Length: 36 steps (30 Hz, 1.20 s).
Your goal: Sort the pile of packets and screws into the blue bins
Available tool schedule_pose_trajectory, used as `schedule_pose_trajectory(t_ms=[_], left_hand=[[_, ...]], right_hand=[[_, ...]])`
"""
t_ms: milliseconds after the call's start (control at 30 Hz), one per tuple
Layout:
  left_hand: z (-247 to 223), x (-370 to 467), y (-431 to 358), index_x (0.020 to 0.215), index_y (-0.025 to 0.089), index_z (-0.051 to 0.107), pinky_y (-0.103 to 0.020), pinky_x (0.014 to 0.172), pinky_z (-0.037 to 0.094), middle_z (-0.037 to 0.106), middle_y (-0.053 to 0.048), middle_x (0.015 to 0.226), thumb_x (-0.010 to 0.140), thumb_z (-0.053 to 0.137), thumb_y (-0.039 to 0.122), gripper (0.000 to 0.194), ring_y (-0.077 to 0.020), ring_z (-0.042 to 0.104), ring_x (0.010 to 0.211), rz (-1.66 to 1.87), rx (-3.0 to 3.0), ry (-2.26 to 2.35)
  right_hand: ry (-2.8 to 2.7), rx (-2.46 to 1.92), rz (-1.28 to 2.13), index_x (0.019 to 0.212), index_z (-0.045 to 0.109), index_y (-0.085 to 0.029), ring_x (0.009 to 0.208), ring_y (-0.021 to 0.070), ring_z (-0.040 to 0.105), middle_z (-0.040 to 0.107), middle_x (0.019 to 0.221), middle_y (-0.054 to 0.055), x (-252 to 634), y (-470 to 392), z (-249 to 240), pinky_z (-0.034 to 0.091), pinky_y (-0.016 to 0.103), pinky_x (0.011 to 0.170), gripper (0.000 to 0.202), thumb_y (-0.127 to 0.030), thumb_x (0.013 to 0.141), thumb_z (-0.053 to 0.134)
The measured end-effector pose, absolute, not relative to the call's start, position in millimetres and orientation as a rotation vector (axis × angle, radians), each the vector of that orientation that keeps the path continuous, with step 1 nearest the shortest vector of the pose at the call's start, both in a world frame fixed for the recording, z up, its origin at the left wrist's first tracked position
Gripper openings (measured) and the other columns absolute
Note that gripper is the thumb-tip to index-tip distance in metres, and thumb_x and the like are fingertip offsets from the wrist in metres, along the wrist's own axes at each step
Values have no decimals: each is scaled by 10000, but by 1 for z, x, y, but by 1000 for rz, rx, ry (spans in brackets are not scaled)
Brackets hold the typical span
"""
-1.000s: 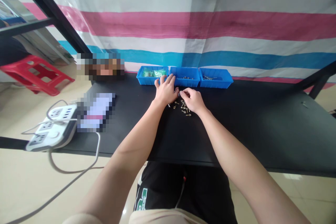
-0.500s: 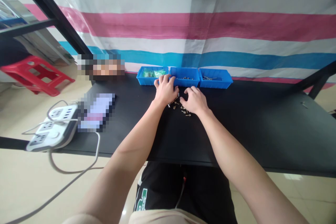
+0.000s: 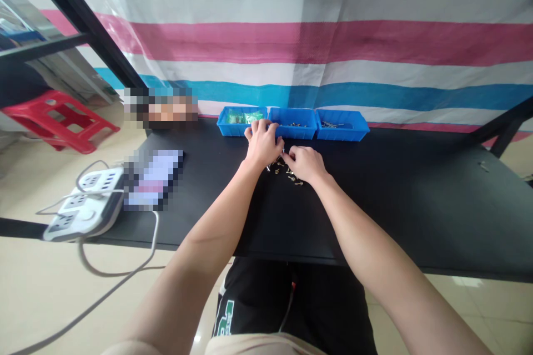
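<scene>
A loose pile of small metal screws (image 3: 292, 177) lies on the black table, between and in front of my hands. My left hand (image 3: 263, 145) arches over the left side of the pile, its fingers bent and apart, close to the front of the blue bins. At the pile's right side is my right hand (image 3: 307, 163), thumb and fingers drawn together. Whatever is in its fingertips is too small and covered to name. A few shiny screws show in the narrow gap between both hands.
Three blue bins stand in a row behind my hands: the left bin (image 3: 222, 128) with green packets, the middle bin (image 3: 296, 132) and right bin (image 3: 343, 134) with small metal pieces. A power strip (image 3: 85, 205) and a blurred-out phone (image 3: 154, 177) lie left. A red stool (image 3: 62, 122) stands beyond.
My right hand has closed its fingers and lowered slightly towards the screws. My left hand stays nearly in place.
</scene>
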<state>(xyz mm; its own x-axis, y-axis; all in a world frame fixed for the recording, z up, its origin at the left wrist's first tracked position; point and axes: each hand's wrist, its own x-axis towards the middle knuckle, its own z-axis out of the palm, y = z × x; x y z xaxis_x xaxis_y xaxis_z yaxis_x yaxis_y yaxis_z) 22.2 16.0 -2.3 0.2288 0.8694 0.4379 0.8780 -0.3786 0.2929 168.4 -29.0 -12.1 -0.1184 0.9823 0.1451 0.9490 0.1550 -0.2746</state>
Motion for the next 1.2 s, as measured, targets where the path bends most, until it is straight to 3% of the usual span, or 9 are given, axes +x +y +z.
schedule_pose_trajectory(t_ms=[533,1200], left_hand=[[-1,22,15,1234,207,638,-557,1047,316,530,-148,1357,893,518,307,375,-370,404,1289,-905,-2481,-1727],[-1,22,14,1207,223,657,-542,1043,325,550,-138,1347,896,513,299,351,-353,417,1278,-950,-2488,-1697]], right_hand=[[-2164,-1808,133,790,710,-217,818,177,647,734,894,59,167,-27,-14,294,279,607,483,-547,987,418],[-2184,-1954,161,848,768,-218,868,232,704,769,924,112,160,-27,-6,415,278,681,520,-554,982,395]])
